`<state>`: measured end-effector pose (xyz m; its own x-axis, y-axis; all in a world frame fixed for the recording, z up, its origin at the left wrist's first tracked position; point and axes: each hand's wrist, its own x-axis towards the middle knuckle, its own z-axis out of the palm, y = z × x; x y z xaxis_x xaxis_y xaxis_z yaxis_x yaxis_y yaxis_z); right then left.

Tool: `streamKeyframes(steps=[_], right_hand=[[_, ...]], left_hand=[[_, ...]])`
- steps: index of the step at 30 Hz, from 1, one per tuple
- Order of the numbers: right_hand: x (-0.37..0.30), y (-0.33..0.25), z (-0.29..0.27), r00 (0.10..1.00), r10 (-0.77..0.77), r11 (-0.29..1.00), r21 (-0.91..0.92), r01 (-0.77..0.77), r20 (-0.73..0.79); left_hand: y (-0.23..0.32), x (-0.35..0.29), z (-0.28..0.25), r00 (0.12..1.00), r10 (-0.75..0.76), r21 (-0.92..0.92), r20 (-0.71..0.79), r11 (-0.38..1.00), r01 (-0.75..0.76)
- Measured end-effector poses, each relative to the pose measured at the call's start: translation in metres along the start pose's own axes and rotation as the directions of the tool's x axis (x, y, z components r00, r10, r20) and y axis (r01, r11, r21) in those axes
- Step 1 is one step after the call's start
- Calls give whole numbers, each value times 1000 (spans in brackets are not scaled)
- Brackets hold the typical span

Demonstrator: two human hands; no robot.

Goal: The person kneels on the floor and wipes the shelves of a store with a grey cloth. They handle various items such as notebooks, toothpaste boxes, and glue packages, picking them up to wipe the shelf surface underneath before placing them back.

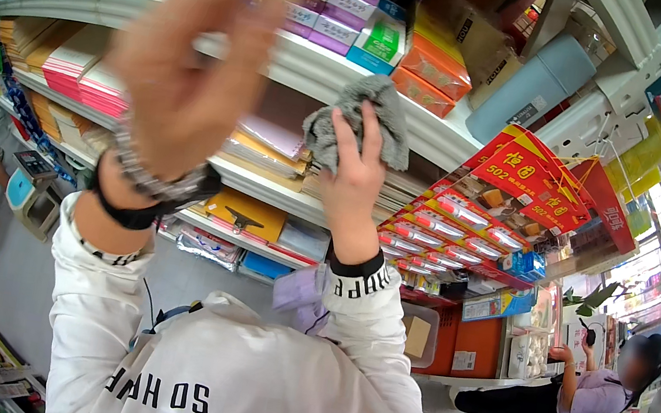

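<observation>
My right hand (353, 179) presses a crumpled grey cloth (390, 120) against the front edge of the white shelf (312, 60), its fingers laid over the cloth. Raised closer to me is my left hand (199, 51), blurred, in front of the rows of small boxes. Its fingers stretch to the right and nothing shows in them. A dark band and a chain bracelet (155, 175) circle the left wrist. Purple and white boxes (343, 10) stand in stacks on the shelf behind the hands, with orange boxes (435, 66) farther right.
Lower shelves hold envelopes and paper stacks (266, 146). Red hanging cards of small glue tubes (470, 218) stick out just right of the right hand. A blue cylindrical bottle (532, 90) stands on the shelf's right end. Another person (593, 394) is at the far right.
</observation>
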<state>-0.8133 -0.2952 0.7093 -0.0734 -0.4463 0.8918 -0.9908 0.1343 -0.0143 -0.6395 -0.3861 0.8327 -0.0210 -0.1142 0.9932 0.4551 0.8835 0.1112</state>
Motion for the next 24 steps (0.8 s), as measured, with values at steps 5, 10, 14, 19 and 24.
streamKeyframes(steps=[5, 10, 14, 19, 24], right_hand=[[0, -3, 3, 998, 57, 985, 165, -51, -29], [1, -12, 6, 992, 91, 975, 210, -72, -85], [4, -16, 12, 992, 81, 978, 198, -60, -100], [5, -18, 16, 987, 120, 974, 203, -96, -110], [8, -24, 13, 980, 157, 969, 211, -129, -121]], left_hand=[[17, 15, -147, 924, -163, 231, 347, 969, 84], [-48, 26, -255, 852, -461, 705, 248, 689, 168], [-118, 23, -330, 742, -662, 896, 107, 388, 216], [-174, 11, -371, 637, -771, 956, 14, 198, 218], [-190, 2, -362, 701, -713, 967, -1, 179, 183]])
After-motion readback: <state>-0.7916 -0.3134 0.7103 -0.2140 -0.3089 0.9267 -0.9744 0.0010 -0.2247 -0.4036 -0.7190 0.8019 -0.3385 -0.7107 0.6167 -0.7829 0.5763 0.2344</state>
